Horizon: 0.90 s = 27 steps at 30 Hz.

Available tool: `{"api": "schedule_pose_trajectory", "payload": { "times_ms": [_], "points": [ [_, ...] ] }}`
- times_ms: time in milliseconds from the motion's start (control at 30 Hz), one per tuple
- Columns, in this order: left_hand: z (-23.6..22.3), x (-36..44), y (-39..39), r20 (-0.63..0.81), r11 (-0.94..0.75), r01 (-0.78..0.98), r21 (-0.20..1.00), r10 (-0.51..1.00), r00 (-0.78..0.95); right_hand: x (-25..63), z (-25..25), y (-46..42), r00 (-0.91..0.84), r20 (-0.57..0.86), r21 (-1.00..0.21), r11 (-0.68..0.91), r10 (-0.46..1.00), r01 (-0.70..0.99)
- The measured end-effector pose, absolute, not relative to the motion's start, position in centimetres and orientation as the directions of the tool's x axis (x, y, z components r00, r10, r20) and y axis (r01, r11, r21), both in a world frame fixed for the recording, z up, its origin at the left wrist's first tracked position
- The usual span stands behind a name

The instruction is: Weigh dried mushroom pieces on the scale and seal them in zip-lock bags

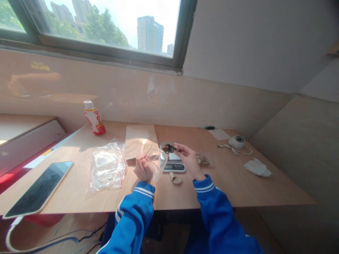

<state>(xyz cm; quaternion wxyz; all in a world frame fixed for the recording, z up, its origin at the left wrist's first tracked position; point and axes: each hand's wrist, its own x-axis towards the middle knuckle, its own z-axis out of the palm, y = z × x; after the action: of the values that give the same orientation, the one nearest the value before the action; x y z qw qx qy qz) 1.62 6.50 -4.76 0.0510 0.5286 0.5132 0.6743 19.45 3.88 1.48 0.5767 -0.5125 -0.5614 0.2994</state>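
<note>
Phone (39, 190) and white cable (12, 234) sit at the worktop's (227, 188) left front corner, the phone lying screen up with the cable running from its near end over the edge. Near the back left corner stands a white and red bottle (94, 118). Nearer you, clear bags with red edges (106, 167) lie flat, just left of a brown paper sheet (140, 138) that reaches to the back edge. Your left hand (144, 169) is off the front edge's middle, its fingers pinching the red-lined rim of a clear bag (161, 163), which hangs toward the scale (173, 168). Dark pieces (167, 148) lie on the scale's plate, and two pale pieces (175, 179) rest between it and the front edge. Your right hand (190, 160) reaches over the plate, fingers bent with tips close together beside the dark pieces; you cannot tell whether they pinch one. Right of that hand lies a small bag of pale pieces (203, 159). A green handle (210, 128) and white paper (219, 134) lie by the back edge, then a white domed device (236, 141) and a crumpled white tissue (257, 167) toward the right edge.
</note>
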Motion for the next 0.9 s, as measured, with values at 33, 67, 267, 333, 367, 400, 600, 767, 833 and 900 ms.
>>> {"api": "schedule_pose_trajectory", "payload": {
  "times_ms": [33, 67, 267, 333, 367, 400, 600, 767, 833, 900],
  "points": [
    [-4.8, 1.6, 6.5, 0.66, -0.466, 0.477, 0.746, 0.616, -0.43, 18.6, 2.4, 3.7, 0.168, 0.309, -0.948, 0.29, 0.936, 0.128],
    [-4.8, 1.6, 6.5, 0.66, -0.464, 0.48, 0.745, 0.62, -0.425, 17.8, 3.3, 3.4, 0.136, 0.28, -0.96, 0.276, 0.95, 0.046],
    [-4.6, 1.6, 6.2, 0.67, -0.466, 0.496, 0.732, 0.625, -0.401, 14.1, 6.4, 2.0, -0.045, 0.284, -0.931, 0.287, 0.958, 0.225],
    [-4.7, 1.7, 6.2, 0.66, -0.455, 0.496, 0.74, 0.634, -0.403, 13.9, 6.3, 1.9, -0.08, 0.355, -0.877, 0.362, 0.931, 0.316],
    [-4.9, 1.7, 6.3, 0.652, -0.451, 0.489, 0.747, 0.642, -0.403, 14.1, 6.0, 2.2, -0.069, 0.402, -0.847, 0.4, 0.913, 0.35],
    [-5.0, 1.7, 6.3, 0.642, -0.449, 0.477, 0.756, 0.651, -0.405, 14.4, 5.5, 2.5, -0.041, 0.451, -0.816, 0.43, 0.892, 0.386],
    [-6.0, 1.7, 6.7, 0.575, -0.428, 0.395, 0.813, 0.701, -0.423, 18.1, -0.3, 6.1, 0.039, 0.515, -0.653, 0.363, 0.856, 0.664],
    [-6.2, 1.8, 6.9, 0.566, -0.413, 0.4, 0.818, 0.699, -0.436, 18.6, -3.7, 7.8, -0.111, 0.395, -0.47, 0.304, 0.912, 0.829],
    [-6.3, 1.8, 6.9, 0.562, -0.405, 0.405, 0.82, 0.705, -0.433, 18.4, -3.9, 8.2, -0.129, 0.37, -0.413, 0.287, 0.92, 0.864],
    [-6.4, 1.8, 7.0, 0.555, -0.393, 0.413, 0.822, 0.714, -0.426, 18.3, -3.6, 8.5, -0.117, 0.362, -0.384, 0.262, 0.925, 0.885]
  ]
}}
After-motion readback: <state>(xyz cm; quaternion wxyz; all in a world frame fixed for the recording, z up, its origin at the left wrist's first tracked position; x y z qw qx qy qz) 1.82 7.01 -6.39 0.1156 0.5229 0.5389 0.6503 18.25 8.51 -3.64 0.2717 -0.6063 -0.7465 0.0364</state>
